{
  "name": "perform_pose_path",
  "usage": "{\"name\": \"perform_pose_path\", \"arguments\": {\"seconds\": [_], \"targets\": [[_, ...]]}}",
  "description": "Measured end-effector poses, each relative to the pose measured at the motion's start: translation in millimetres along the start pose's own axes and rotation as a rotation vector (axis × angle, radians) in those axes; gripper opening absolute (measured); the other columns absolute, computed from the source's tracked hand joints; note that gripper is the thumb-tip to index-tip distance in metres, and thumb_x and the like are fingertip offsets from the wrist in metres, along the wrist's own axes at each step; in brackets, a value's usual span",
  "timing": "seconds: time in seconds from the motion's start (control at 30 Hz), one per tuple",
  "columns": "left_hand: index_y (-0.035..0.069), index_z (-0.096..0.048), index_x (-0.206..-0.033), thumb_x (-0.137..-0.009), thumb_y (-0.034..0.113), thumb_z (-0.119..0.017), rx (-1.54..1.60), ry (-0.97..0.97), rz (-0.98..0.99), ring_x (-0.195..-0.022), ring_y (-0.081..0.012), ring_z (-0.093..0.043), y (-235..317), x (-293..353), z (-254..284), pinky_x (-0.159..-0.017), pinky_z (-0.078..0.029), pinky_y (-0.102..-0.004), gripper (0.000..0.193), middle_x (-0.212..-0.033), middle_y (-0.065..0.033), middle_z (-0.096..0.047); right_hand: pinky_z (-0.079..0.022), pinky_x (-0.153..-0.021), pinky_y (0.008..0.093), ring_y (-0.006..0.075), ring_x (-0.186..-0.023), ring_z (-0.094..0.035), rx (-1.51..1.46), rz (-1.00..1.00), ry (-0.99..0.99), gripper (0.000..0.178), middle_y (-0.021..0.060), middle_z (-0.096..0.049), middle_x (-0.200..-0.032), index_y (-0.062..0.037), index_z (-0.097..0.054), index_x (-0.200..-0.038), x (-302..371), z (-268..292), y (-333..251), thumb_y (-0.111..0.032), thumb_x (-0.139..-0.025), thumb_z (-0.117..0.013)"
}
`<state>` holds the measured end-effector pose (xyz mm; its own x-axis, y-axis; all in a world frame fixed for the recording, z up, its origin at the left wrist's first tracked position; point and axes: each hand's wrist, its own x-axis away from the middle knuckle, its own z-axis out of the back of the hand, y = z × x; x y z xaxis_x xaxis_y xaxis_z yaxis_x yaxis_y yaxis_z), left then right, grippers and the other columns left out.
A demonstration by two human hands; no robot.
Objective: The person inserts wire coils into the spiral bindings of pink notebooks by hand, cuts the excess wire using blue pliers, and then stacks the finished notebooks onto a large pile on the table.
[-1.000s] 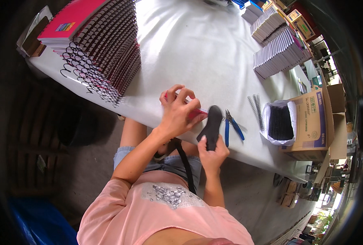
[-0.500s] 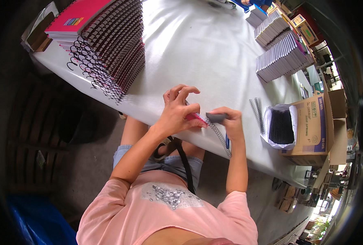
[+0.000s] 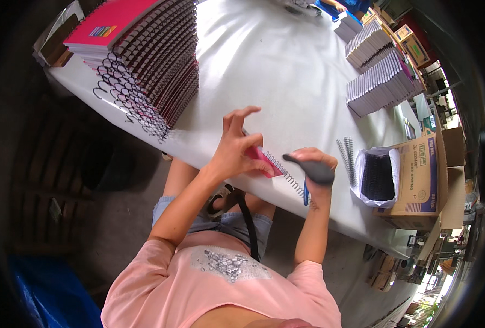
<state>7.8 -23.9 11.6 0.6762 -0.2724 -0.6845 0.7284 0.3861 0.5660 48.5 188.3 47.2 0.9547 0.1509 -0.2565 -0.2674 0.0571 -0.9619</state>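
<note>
My left hand [image 3: 234, 148] pinches a pink-covered notebook [image 3: 265, 167] near the table's front edge, thumb on the cover and some fingers raised. A dark spiral coil [image 3: 294, 184] runs along the notebook's edge, its free end trailing down toward my right wrist. My right hand [image 3: 325, 158] is closed around a dark grey, rounded tool [image 3: 314, 170], its narrow end pointing left above the coil. A blue strip [image 3: 306, 191] shows below that hand; whether it is part of the tool, I cannot tell.
Spiral-bound notebooks with pink covers [image 3: 119, 22] form a tall stack at the left. Loose coils [image 3: 347, 158] lie beside an open cardboard box [image 3: 417, 175] holding a bag of black coils [image 3: 378, 177]. Rows of booklets [image 3: 376, 87] stand at the far right; another person's hand [image 3: 338, 5] shows behind.
My right hand and the grey tool have moved right, away from the notebook's edge. More of the pink notebook and its coil now shows. My left hand still holds the notebook.
</note>
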Motion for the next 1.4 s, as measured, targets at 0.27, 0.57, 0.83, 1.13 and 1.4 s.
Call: {"name": "perform_pose_path", "arguments": {"seconds": [0.27,0.57,0.83,1.13,1.4], "targets": [[0.007,-0.050,-0.084,-0.040,0.042,-0.090,0.482,-0.011,0.346,-0.105,-0.0293,-0.040,-17,8,-5,-0.080,-0.043,-0.0398,0.069,-0.115,-0.0136,-0.035,-0.051,-0.070,0.0258,0.0172,-0.077,-0.066,0.260,0.059,-0.062,0.029,0.0122,-0.070,-0.086,-0.0027,-0.071,-0.088,-12,-24,-6,0.012,-0.066,-0.058],[0.004,-0.025,-0.097,-0.035,0.041,-0.093,0.485,-0.011,0.319,-0.105,-0.0266,-0.038,-32,9,-14,-0.086,-0.039,-0.0353,0.099,-0.104,-0.0141,-0.032,-0.051,-0.070,0.0273,0.0175,-0.076,-0.066,0.577,-0.115,0.099,0.029,0.0103,-0.070,-0.084,-0.0005,-0.071,-0.089,-40,-23,10,0.011,-0.066,-0.059],[0.005,-0.020,-0.099,-0.035,0.045,-0.092,0.414,-0.031,0.264,-0.101,-0.0241,-0.034,-37,11,-18,-0.086,-0.037,-0.0321,0.105,-0.106,-0.0148,-0.028,-0.049,-0.064,0.0259,0.0153,-0.068,-0.065,0.133,-0.164,0.003,0.026,0.0138,-0.068,-0.079,-0.0033,-0.071,-0.090,-49,-41,4,0.005,-0.068,-0.058],[0.007,-0.028,-0.100,-0.080,0.016,-0.072,0.617,0.030,0.347,-0.094,-0.0166,-0.042,-36,13,-17,-0.088,-0.037,-0.0283,0.049,-0.100,-0.0108,-0.041,-0.048,-0.086,0.0334,0.0285,-0.095,-0.063,0.823,-0.024,0.305,0.037,0.0161,-0.065,-0.106,-0.0034,-0.064,-0.110,-35,10,5,-0.003,-0.073,-0.062],[0.004,-0.042,-0.118,-0.073,0.001,-0.075,0.898,0.379,0.612,-0.077,-0.0129,-0.061,8,7,2,-0.075,-0.048,-0.0258,0.055,-0.078,-0.0065,-0.063,-0.032,-0.099,0.0497,0.0361,-0.122,-0.039,1.434,-0.472,0.440,0.065,0.0202,-0.041,-0.132,-0.0116,-0.034,-0.140,100,-2,29,-0.035,-0.086,-0.060]]}}
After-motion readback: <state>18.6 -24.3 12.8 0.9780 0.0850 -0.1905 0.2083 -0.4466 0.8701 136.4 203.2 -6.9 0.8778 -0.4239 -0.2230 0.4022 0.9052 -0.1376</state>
